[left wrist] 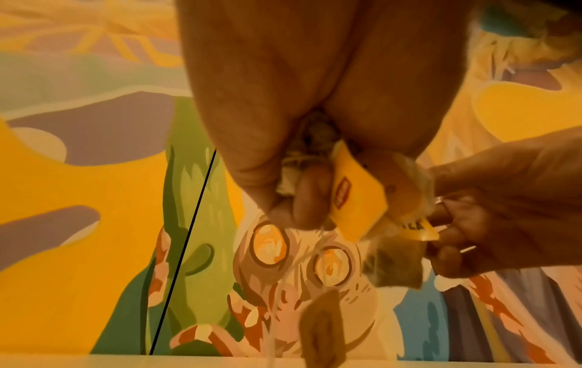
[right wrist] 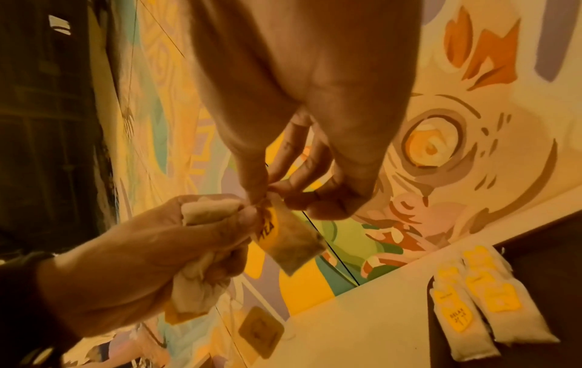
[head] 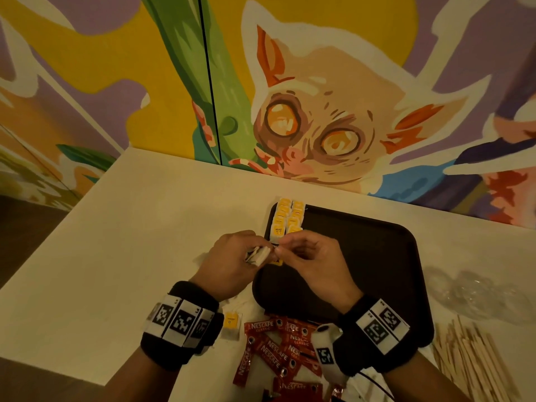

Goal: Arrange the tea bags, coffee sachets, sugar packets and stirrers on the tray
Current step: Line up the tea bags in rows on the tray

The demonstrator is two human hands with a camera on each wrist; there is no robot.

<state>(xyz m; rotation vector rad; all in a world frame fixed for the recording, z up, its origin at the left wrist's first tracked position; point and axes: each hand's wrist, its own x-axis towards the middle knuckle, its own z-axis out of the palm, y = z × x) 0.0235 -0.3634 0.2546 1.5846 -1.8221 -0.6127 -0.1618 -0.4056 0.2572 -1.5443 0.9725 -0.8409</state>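
Head view: both hands meet over the near left part of the tray, working on tea bags.
Head view shows the left hand gripping a bunch of tea bags, and the right hand pinching one at its edge. Two rows of laid tea bags sit at the far left corner of the dark tray; coffee sachets lie on the table near the wrists, stirrers to the right. Left wrist view: curled fingers clamp a yellow tag. Right wrist view: the fingertips pinch the top of one hanging tea bag.
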